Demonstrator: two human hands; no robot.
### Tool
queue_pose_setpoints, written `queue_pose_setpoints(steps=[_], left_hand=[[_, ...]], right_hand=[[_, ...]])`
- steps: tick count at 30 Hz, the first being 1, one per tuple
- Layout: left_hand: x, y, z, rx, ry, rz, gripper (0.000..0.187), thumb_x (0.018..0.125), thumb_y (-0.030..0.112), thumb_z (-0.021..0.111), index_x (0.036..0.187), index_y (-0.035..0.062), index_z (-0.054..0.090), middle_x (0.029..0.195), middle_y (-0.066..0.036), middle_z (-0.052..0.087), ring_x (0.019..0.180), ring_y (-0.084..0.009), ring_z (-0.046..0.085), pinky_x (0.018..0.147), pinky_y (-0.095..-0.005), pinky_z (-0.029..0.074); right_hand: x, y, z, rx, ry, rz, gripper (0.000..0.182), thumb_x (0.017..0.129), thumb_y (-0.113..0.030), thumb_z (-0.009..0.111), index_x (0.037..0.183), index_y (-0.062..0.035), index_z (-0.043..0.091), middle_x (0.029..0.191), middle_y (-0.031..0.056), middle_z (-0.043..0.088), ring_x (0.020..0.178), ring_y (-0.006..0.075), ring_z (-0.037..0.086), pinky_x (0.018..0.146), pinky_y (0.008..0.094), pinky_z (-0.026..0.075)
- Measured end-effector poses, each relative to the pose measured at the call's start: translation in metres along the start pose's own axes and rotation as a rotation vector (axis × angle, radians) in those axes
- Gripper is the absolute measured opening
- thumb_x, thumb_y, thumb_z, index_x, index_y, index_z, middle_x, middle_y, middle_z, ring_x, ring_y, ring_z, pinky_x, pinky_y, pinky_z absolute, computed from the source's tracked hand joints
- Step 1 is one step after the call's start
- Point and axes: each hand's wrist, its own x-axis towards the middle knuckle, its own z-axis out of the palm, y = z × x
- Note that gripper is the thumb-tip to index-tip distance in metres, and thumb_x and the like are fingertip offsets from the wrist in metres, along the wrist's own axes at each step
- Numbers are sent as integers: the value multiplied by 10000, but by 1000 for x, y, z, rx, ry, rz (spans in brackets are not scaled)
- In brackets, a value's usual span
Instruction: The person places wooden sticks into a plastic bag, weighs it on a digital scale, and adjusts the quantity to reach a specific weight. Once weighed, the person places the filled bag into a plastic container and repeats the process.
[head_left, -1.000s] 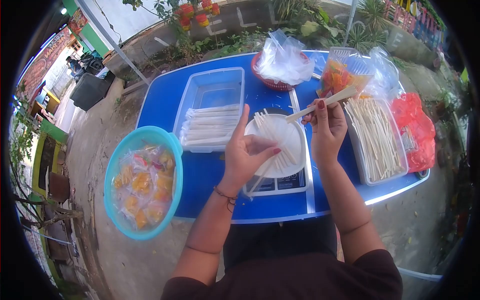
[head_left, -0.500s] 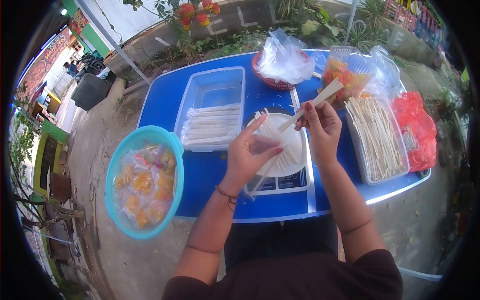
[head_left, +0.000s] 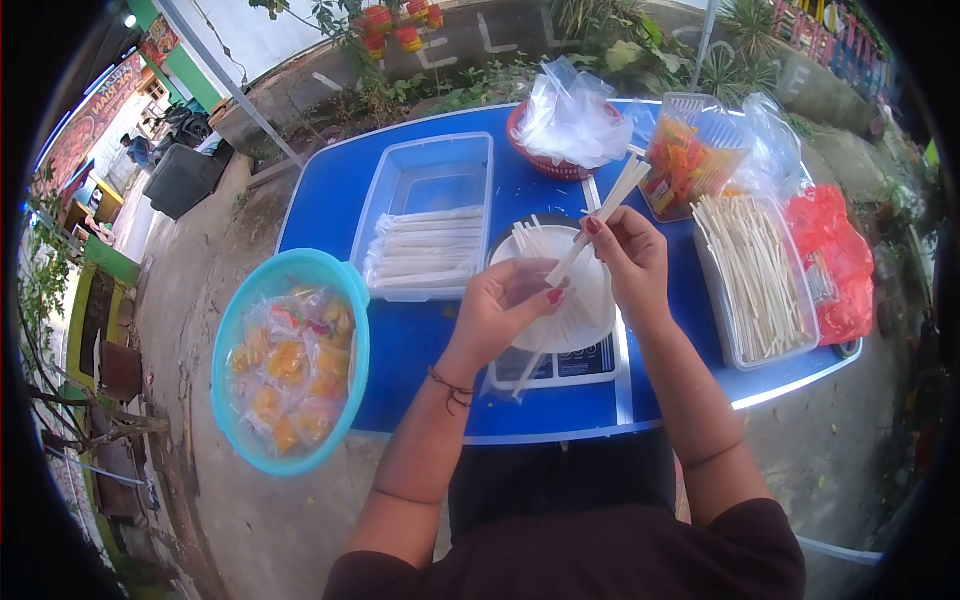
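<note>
Above a digital scale (head_left: 570, 365) with a round white plate (head_left: 592, 325), both hands are on one bundle of pale sticks (head_left: 622, 190). My right hand (head_left: 635, 262) pinches the bundle near its middle, tilted up to the right. My left hand (head_left: 508, 300) closes thumb and fingers round its lower end. Under my left hand, a clear plastic bag with more thin sticks (head_left: 530, 240) lies across the plate; its far side is partly hidden by my fingers. Wrapped stick packs (head_left: 425, 250) fill the near half of a clear bin (head_left: 425, 165) to the left.
A turquoise basin (head_left: 225, 400) of bagged yellow food stands left. At the back are a red basket (head_left: 560, 170) with plastic bags and a clear container (head_left: 690, 165) of colourful packets. Right: a box of loose sticks (head_left: 755, 280) and a red bag (head_left: 835, 260).
My left hand has closed on the lower end of the bundle, where its fingers were spread before. The bundle now points more steeply upward.
</note>
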Motion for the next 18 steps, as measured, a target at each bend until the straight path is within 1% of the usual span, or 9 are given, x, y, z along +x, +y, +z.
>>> queue_pose_setpoints(steps=[2, 5, 8, 10, 11, 13, 16, 18], left_hand=[[0, 2, 0, -72, -53, -61, 328, 929, 95, 656, 1215, -57, 606, 1073, -138, 696, 978, -172, 678, 878, -298, 561], [-2, 3, -1, -69, -52, -92, 306, 969, 139, 607, 1213, -46, 623, 1060, -134, 700, 962, -168, 683, 859, -295, 568], [-2, -1, -4, -77, 17, -89, 286, 978, 149, 596, 1185, -44, 644, 1048, -134, 704, 943, -168, 688, 834, -293, 577], [-1, 3, -4, -64, 63, -92, 279, 980, 151, 588, 1164, -50, 647, 1059, -155, 701, 905, -194, 707, 818, -310, 595], [0, 4, -4, -58, 87, -93, 276, 982, 153, 585, 1154, -54, 648, 1064, -166, 699, 886, -207, 716, 809, -319, 603], [0, 3, -4, -55, 78, -90, 277, 978, 146, 591, 1164, -53, 640, 1054, -162, 701, 901, -203, 713, 805, -315, 604], [0, -1, -4, -76, 54, -88, 291, 960, 132, 618, 1181, -57, 625, 1046, -157, 703, 923, -196, 707, 796, -310, 605], [0, -3, -5, -88, 24, -80, 306, 942, 115, 641, 1191, -62, 614, 1044, -150, 703, 933, -188, 701, 791, -308, 605]], right_hand=[[0, -1, 2, 15, 4, -21, 179, 941, -169, 672, 917, 3, 631, 823, 5, 644, 734, 34, 531, 645, 192, 411], [0, 0, 6, 21, -3, -47, 176, 935, -164, 679, 921, 5, 631, 839, 12, 655, 729, 32, 548, 631, 197, 416], [1, 6, 3, -40, -21, -33, 165, 917, -143, 696, 932, 6, 630, 853, 15, 662, 722, 32, 562, 623, 200, 422], [3, 9, -3, -86, -57, -4, 162, 899, -125, 712, 936, 8, 628, 851, 9, 660, 717, 32, 565, 618, 199, 421], [4, 13, -6, -102, -64, 7, 169, 891, -121, 718, 956, 6, 626, 842, 6, 657, 716, 32, 565, 618, 198, 417], [6, 18, -8, -135, -78, 29, 197, 876, -112, 729, 995, 2, 622, 824, 0, 651, 713, 31, 564, 616, 195, 409], [3, 15, -1, -131, -38, 15, 394, 866, -90, 721, 1217, -14, 557, 775, -10, 617, 684, 33, 536, 607, 198, 393], [1, 10, 1, -112, -45, 13, 577, 854, -63, 713, 1360, -39, 436, 756, -14, 594, 664, 37, 517, 603, 204, 386]])
